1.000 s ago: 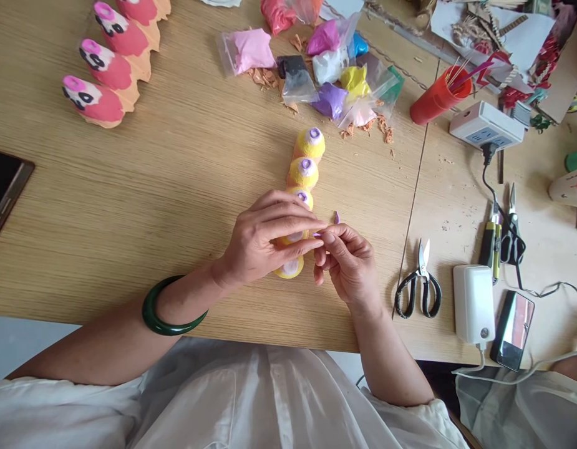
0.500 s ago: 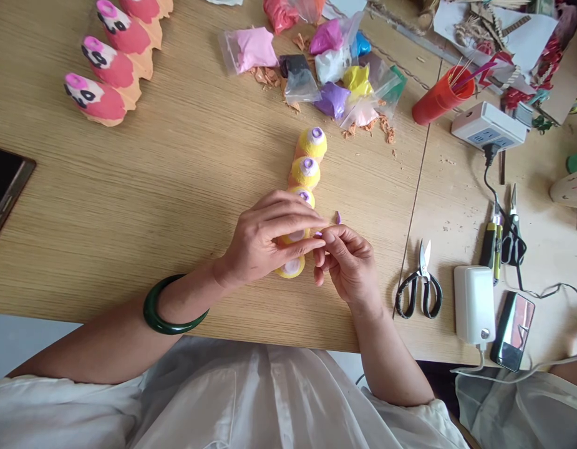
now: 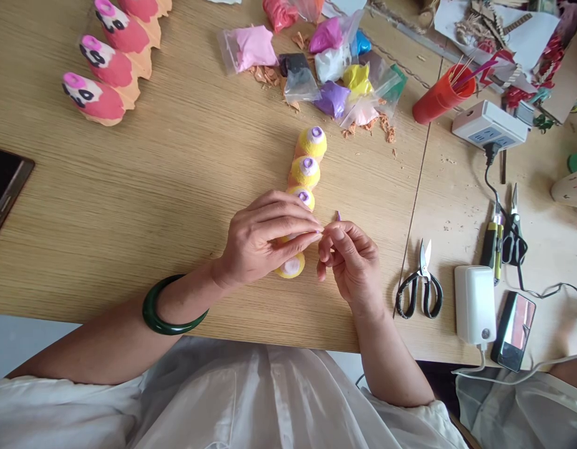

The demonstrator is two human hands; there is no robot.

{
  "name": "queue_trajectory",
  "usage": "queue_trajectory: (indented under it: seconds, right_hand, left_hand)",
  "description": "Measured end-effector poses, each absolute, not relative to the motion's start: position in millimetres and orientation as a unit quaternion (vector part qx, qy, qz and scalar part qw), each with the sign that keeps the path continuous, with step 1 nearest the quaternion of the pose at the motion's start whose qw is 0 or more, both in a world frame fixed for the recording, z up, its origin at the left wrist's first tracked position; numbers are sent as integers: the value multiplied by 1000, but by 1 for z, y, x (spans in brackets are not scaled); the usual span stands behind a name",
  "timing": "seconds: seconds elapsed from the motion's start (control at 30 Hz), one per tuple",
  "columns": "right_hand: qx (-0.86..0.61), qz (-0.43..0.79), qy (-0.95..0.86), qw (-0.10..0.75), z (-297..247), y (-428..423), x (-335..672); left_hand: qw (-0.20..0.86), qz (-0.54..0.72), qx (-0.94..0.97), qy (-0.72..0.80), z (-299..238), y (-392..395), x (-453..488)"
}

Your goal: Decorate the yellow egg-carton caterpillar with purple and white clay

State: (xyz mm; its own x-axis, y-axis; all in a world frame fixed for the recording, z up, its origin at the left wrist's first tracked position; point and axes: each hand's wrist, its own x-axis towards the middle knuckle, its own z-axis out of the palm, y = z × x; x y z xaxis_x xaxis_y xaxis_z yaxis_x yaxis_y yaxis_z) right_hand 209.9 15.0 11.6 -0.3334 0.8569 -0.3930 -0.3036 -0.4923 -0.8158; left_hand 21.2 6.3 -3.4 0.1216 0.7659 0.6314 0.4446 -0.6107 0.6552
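Observation:
A strip of yellow egg-carton cups (image 3: pixel 311 144) stands on the table, with whitish clay on the cup tops and small purple rings on the far ones. Over its near part is my left hand (image 3: pixel 269 234), thumb and fingers pinched together. A speck of purple clay (image 3: pixel 317 232) shows at their tips. Just right of the strip, my right hand (image 3: pixel 352 255) has thumb and forefinger pressed together, tips almost touching the left ones; anything between them is too small to make out. Beyond it lies a small purple clay strip (image 3: pixel 338 216).
Bagged coloured clay (image 3: pixel 332 100) lies at the back. Red-painted carton cups (image 3: pixel 101 100) stand back left, a tablet-like device (image 3: pixel 7 187) at the left edge. To the right are scissors (image 3: pixel 421 284), a white charger (image 3: pixel 475 305), a phone (image 3: pixel 513 330), a power strip (image 3: pixel 489 128) and a red cup (image 3: pixel 442 93).
My hands have drawn slightly apart, the left moving a little left and the right a little right. The purple clay bit, clearer before between the fingertips, is now mostly hidden at my left fingertips.

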Motion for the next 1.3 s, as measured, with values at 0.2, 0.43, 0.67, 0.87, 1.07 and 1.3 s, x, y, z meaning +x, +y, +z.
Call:
queue_trajectory:
  seconds: [0.2,0.43,0.67,0.87,1.07,1.3]
  right_hand:
    - [-403,782,-337,336,10,14,211]
    - [-413,753,-349,376,8,13,212]
    - [-426,752,-358,353,8,12,213]
    - [-422,750,-352,369,7,12,213]
    - [-439,738,-361,365,7,12,214]
    - [-419,764,-341,352,10,12,212]
  left_hand:
    - [148,523,735,404,-7,6,23]
    - [167,537,730,389,-13,5,27]
    - [171,524,733,399,-3,6,21]
    - [187,518,724,416,-5,6,22]
    - [202,517,724,410,-3,6,21]
    - [183,519,729,407,-2,5,20]
